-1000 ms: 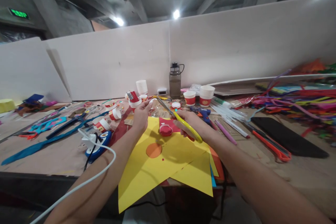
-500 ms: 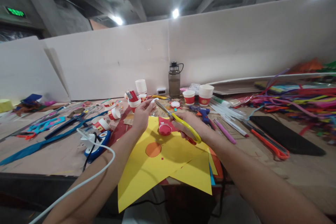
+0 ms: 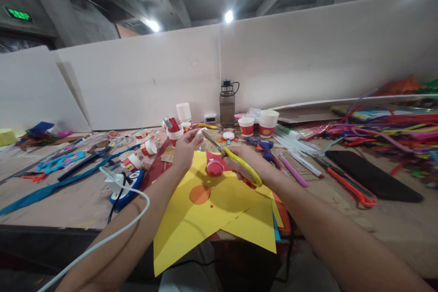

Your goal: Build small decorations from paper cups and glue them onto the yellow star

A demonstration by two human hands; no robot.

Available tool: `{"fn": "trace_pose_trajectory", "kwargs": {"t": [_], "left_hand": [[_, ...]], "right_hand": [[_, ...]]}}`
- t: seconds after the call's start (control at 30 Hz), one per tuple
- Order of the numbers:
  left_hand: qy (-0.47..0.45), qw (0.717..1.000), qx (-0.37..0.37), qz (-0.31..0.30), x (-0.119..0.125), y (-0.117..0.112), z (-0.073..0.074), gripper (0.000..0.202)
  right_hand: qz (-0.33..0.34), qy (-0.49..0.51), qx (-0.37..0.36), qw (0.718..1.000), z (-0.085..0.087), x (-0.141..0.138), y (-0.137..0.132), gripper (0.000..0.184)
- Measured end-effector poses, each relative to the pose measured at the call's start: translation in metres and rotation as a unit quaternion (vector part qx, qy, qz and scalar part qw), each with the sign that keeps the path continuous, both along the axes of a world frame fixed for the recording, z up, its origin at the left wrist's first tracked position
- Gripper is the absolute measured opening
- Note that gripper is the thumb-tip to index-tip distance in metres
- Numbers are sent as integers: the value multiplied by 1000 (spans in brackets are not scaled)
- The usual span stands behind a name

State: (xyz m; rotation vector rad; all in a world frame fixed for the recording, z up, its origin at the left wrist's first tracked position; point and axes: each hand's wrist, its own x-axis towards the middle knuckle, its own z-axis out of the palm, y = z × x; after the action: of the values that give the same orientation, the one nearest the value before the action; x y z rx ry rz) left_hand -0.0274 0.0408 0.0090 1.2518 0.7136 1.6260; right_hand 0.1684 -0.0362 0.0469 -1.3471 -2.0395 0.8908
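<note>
Yellow-handled scissors point(image 3: 212, 140) are in my right hand point(image 3: 239, 159), their blades pointing up and left. The blade tips meet a small white piece point(image 3: 202, 130) pinched by my left hand point(image 3: 186, 149); its exact kind is too small to make out. Below both hands lie sheets of yellow paper point(image 3: 191, 242). An orange paper disc point(image 3: 200, 195) and a red round piece point(image 3: 215, 168) on red paper rest on top of them. A tiny red square point(image 3: 211, 206) lies near the disc.
Several paper cups point(image 3: 268, 123), a water bottle point(image 3: 227, 105) and a blue glue gun point(image 3: 265, 147) stand or lie beyond my hands. To the right are a box cutter point(image 3: 356, 187) and a black phone-like slab point(image 3: 372, 175). A white cable point(image 3: 145, 207) crosses my left forearm.
Almost nothing differs. Both hands, the scissors and the white piece stay in nearly the same place.
</note>
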Motion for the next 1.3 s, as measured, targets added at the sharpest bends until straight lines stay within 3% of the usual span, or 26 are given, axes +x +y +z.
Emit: {"fn": "trace_pose_trajectory", "kwargs": {"t": [0.4, 0.57, 0.97, 1.3], "left_hand": [[62, 997, 31, 42, -2, 2, -3, 39], [48, 998, 29, 42, -1, 3, -3, 39], [47, 997, 35, 47, -2, 5, -5, 37], [-21, 997, -8, 69, -8, 7, 1, 38]], "right_hand": [[-2, -20, 10, 1000, 3, -2, -3, 14], [-32, -24, -15, 999, 6, -6, -6, 13], [-35, -27, -16, 999, 9, -9, -8, 19], [66, 6, 102, 993, 6, 1, -1, 31]]}}
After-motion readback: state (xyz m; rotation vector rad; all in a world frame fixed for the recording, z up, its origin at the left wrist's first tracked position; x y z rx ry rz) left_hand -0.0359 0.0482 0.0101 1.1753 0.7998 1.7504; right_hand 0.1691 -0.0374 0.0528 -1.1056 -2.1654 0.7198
